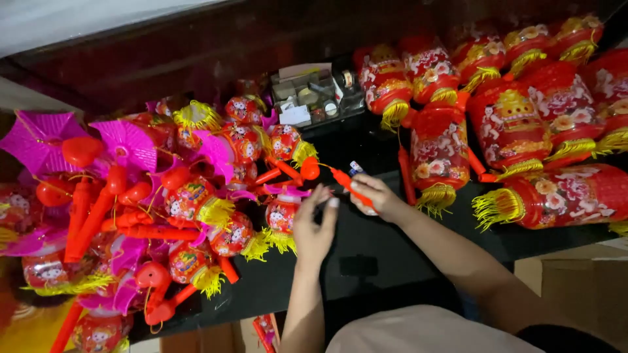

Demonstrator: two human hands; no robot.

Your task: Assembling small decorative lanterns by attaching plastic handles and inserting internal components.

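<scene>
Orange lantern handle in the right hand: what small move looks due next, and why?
Probably bring the left hand onto the orange handle to steady it. The right hand grips its near end while its round tip points at the heap of small lanterns; the left fingertips sit just beside the handle, seemingly pinching something small and dark.

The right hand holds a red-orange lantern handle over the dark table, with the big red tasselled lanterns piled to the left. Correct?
Not quite: the head view shows the big red lanterns piled on the right. The right hand does hold the red-orange handle over the dark table.
</scene>
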